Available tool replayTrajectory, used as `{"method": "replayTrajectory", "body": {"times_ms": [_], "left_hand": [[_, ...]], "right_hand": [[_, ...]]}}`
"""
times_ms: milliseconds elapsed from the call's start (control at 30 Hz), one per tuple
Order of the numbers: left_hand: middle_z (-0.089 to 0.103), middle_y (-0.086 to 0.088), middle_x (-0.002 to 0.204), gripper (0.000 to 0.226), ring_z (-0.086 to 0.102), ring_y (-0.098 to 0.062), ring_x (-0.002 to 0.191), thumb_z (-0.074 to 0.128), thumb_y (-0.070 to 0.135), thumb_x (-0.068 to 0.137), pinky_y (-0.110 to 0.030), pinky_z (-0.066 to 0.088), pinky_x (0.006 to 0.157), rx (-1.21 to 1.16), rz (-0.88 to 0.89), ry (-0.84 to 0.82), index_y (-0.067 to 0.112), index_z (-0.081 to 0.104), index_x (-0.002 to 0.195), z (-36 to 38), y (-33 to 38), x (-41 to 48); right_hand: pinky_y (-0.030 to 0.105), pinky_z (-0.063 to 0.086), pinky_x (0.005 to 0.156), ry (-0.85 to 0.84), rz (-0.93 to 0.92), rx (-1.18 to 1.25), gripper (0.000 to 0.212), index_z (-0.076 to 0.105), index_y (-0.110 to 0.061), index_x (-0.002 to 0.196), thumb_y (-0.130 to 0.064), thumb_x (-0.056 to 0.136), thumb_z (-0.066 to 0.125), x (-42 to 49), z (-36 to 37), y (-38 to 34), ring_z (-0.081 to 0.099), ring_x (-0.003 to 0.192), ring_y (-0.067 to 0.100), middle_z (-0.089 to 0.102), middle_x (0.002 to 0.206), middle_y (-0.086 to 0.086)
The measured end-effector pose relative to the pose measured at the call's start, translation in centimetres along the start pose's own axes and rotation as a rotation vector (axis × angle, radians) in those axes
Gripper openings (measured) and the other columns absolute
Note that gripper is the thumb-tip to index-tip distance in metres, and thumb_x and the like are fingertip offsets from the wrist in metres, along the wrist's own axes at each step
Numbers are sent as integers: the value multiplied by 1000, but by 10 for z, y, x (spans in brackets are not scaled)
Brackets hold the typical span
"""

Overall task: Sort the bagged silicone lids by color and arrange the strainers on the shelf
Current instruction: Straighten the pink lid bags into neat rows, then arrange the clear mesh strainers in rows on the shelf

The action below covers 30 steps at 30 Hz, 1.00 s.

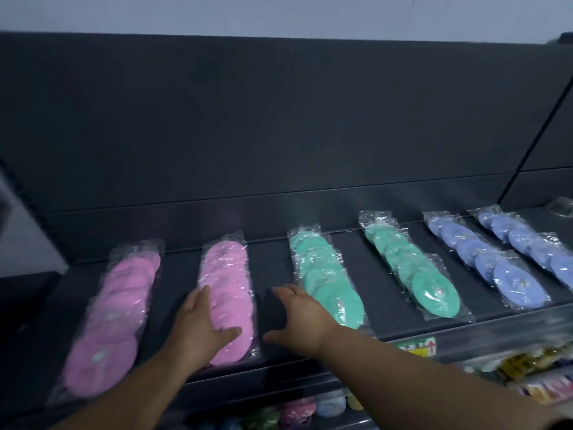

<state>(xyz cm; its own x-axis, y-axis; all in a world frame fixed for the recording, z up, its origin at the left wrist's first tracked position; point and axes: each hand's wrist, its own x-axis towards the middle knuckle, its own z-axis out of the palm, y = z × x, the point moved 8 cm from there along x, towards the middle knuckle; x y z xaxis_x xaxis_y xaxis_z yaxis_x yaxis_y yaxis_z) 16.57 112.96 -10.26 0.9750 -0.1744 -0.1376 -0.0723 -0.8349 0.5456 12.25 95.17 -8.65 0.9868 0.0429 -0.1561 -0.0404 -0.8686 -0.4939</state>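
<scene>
This is a shop. A dark display shelf [273, 268] carries a price label [417, 346] on its front edge, with packaged goods [527, 367] stocked below.

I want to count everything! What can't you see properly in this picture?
Head view only.
- Rightmost blue bag: cut off by the right edge.
- Shelf label: print too blurred to read.
- Lower-shelf goods: blurred, partly behind the arms.
- Second pink bag: partly under the left hand.

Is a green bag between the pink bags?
No, the left pink bag and right pink bag are neighbours; green bags lie further right.
</scene>
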Motion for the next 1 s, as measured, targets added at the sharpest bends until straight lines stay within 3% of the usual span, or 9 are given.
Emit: {"method": "replayTrajectory", "body": {"times_ms": [133, 233, 367, 500, 667, 833, 1000], "left_hand": [[10, -4, 158, 103, 22, -16, 142, 75, 33, 78, -13, 20, 105, -71, 21, -125, 18, 7, 153, 4, -22, -6], [22, 0, 153, 89, 34, -12, 134, 73, 22, 80, -5, 20, 91, -92, 82, -140, 26, 17, 150, 2, -26, -8], [34, -3, 148, 82, 40, -17, 131, 70, 22, 81, -13, 30, 98, -75, 86, -125, 21, 24, 149, 3, -30, -8], [43, -6, 138, 74, 47, -20, 123, 67, 23, 79, -25, 40, 100, -55, 70, -121, 20, 32, 144, 9, -36, -10], [20, -4, 147, 90, 32, -23, 131, 72, 42, 74, -28, 34, 107, -6, 60, -122, 15, 26, 146, 8, -36, -6], [-3, -5, 160, 91, 4, -28, 146, 53, 56, 86, -33, 13, 118, 194, 146, -102, 14, 6, 153, 0, -9, 1], [-1, -3, 161, 87, 2, -26, 147, 47, 62, 87, -37, 10, 120, 327, 257, -120, 20, 8, 153, 17, 39, -1]], "right_hand": [[27, 29, 113, -39, 41, 60, 83, 28, -23, 148, -35, 79, 73, 9, 28, -25, 38, 135, 23, 25, 154, 4], [24, 24, 113, -57, 62, 65, 79, 27, -21, 150, -36, 84, 68, 16, 42, -40, 31, 140, 20, 25, 155, 5], [19, 26, 107, -77, 95, 45, 55, 42, -10, 138, -30, 90, 60, 19, 52, -50, 36, 135, 19, 41, 142, 8], [23, 33, 102, -55, 103, 57, 62, 37, -18, 143, -31, 88, 63, 18, 57, -53, 39, 132, 21, 33, 148, 6], [25, 33, 109, -20, 139, 44, 66, 38, -21, 143, -34, 84, 65, 13, 55, -52, 41, 133, 21, 36, 147, 5], [30, 37, 108, 150, 173, 6, 71, 35, -22, 146, -34, 83, 67, -14, 19, -29, 45, 129, 21, 37, 148, 2], [34, 39, 106, 248, 274, -34, 66, 35, -25, 146, -44, 88, 60, -61, -23, 19, 42, 132, 20, 35, 150, -2]]}}
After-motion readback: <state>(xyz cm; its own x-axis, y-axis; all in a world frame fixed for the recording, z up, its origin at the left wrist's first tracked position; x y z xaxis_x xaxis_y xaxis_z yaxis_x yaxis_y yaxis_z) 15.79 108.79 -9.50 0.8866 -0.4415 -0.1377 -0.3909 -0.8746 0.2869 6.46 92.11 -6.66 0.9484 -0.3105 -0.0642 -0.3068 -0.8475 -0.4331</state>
